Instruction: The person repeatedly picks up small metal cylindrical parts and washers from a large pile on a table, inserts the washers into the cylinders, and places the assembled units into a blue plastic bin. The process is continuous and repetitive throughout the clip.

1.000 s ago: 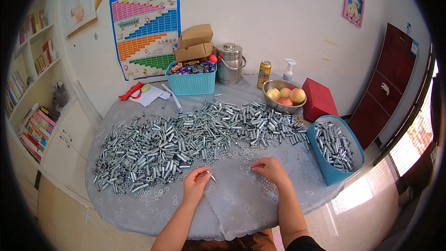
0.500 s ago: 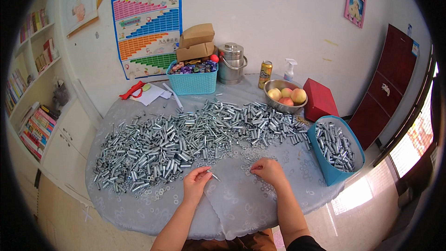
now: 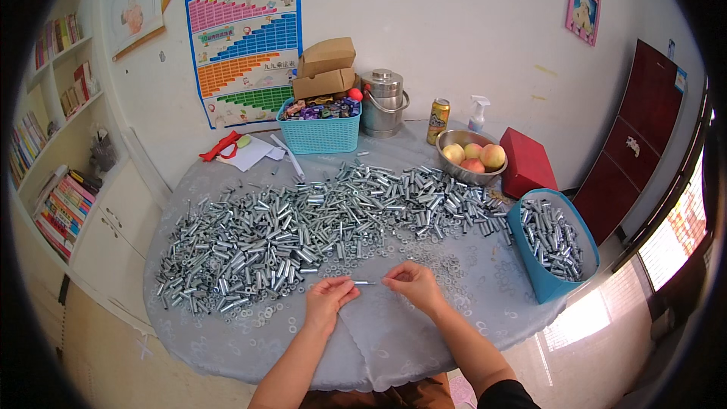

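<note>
Over the near middle of the table, my left hand (image 3: 327, 304) is closed in a pinch on a slim silver metal bolt (image 3: 364, 282). The bolt lies level, its narrower end pointing right. Just beyond that tip is my right hand (image 3: 415, 289), its thumb and fingertips pressed together. Whatever it pinches is too small to make out. Loose flat washers (image 3: 435, 257) lie scattered behind and beside the right hand. A wide heap of silver metal sleeves and bolts (image 3: 257, 238) spreads behind both hands.
At the right edge, a blue bin (image 3: 556, 288) holds many metal sleeves. Behind it are a red box (image 3: 528, 159), a steel bowl (image 3: 462, 174) of peaches, a can (image 3: 438, 121) and a spray bottle (image 3: 477, 115). A turquoise basket (image 3: 322, 138) and steel pot (image 3: 382, 110) stand at the back.
My right hand has moved left from the washers to the bolt's tip. The bolt, slanting down before, is now level in my left hand. The view has shifted slightly.
</note>
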A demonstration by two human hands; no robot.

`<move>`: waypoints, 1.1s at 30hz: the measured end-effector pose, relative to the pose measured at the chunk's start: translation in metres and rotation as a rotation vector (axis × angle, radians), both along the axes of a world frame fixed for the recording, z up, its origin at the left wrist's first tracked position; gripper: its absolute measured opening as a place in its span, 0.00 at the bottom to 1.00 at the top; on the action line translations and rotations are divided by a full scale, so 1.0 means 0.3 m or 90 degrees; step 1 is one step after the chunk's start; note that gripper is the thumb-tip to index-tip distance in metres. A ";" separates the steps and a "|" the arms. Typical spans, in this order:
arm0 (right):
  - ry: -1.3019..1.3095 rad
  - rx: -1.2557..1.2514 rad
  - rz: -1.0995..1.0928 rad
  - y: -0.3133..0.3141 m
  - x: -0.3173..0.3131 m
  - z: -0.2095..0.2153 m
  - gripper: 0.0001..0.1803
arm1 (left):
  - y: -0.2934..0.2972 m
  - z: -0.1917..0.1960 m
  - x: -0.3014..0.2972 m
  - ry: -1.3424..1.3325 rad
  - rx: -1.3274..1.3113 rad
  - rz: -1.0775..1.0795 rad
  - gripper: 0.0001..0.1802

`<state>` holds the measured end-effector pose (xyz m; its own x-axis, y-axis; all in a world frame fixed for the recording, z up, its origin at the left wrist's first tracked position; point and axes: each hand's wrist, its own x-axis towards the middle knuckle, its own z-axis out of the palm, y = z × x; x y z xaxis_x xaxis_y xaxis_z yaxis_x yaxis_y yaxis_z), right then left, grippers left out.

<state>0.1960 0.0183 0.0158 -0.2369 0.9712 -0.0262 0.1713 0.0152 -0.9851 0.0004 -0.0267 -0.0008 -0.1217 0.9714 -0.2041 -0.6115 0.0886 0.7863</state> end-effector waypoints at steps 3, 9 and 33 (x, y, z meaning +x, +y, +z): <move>0.068 0.006 0.015 -0.013 -0.028 -0.006 0.06 | 0.002 -0.015 0.001 -0.016 0.003 -0.007 0.06; 0.181 0.022 0.076 -0.012 -0.039 -0.029 0.05 | -0.001 -0.025 0.000 -0.045 0.009 -0.010 0.06; -0.034 0.282 0.075 -0.029 -0.035 0.016 0.09 | -0.010 -0.012 -0.005 -0.009 -0.027 -0.075 0.07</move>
